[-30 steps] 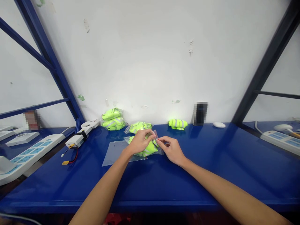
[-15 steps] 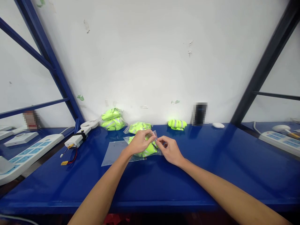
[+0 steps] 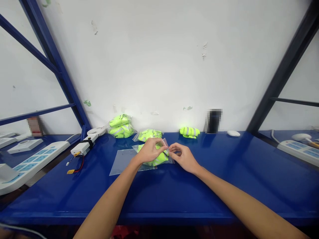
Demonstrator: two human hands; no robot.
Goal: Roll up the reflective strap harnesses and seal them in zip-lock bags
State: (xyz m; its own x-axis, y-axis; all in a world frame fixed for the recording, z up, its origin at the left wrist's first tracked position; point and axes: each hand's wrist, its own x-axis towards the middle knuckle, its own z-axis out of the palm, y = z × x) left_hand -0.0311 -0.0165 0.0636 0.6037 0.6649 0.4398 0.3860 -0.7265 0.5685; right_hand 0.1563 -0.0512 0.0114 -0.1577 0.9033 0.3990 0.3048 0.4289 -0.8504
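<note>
Yellow-green on blue
Blue table (image 3: 211, 189); at twelve o'clock, yellow-green bagged cloth (image 3: 159, 160) with silver-grey bands; at one, a matching roll (image 3: 189, 131)

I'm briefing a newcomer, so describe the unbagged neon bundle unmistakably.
Find the blue table, then its far edge along the white wall. Left of the dark, blurred upright block lies a rolled neon bundle with silvery bands. Unlike the other neon bundles, it has no clear bag.
</note>
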